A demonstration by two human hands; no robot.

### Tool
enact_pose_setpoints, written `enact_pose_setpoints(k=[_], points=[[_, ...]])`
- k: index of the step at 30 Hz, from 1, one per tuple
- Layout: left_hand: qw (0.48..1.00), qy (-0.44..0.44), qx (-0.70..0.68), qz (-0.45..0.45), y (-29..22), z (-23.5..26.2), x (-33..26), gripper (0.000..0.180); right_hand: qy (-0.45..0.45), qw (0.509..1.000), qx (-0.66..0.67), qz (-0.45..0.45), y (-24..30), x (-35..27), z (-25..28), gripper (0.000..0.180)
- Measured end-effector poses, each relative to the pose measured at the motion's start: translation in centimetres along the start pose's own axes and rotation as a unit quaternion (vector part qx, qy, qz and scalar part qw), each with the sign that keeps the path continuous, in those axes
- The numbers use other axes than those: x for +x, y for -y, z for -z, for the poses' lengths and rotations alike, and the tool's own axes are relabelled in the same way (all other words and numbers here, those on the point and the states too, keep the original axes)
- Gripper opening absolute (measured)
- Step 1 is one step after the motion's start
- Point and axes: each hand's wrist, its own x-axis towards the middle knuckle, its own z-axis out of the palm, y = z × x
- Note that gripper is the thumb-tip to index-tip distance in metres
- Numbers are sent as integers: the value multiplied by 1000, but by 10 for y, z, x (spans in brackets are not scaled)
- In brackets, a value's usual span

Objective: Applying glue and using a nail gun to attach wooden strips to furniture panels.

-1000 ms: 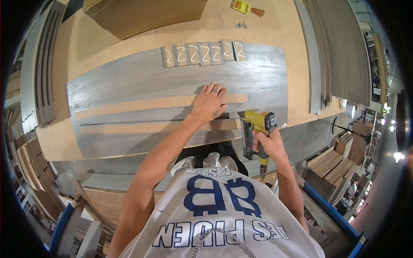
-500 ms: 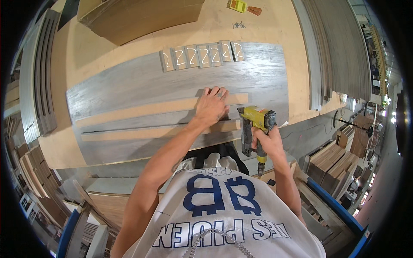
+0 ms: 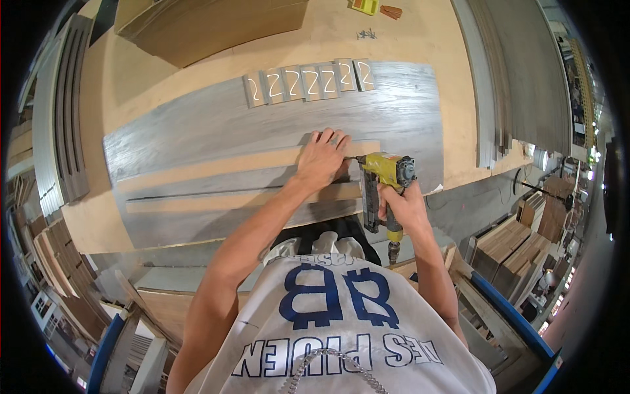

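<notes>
Nearly unmoved since before: left hand flat on tan strip; right hand grip clenched around yellow nail gun

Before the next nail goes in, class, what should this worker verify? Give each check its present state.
1. Left hand presses flat on the upper wood strip: ok.
2. Right hand grips the yellow nail gun: ok.
3. Left fingertips away from the gun's nose: not ok, they lie close beside it.
4. Strip straight along the grey panel: cannot tell, the lens bends edges.
5. Lower strip lies on the panel: ok.
</notes>
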Motion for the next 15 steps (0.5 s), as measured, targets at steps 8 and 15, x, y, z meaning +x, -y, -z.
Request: enact_pose_setpoints(k=[8, 15], points=[[999, 16, 22, -17, -1, -7, 0, 53, 6, 1000, -18, 7, 5, 3, -3, 20], [999, 7, 36, -29, 1, -10, -1, 52, 0, 1000, -26, -3, 7, 4, -6, 20]])
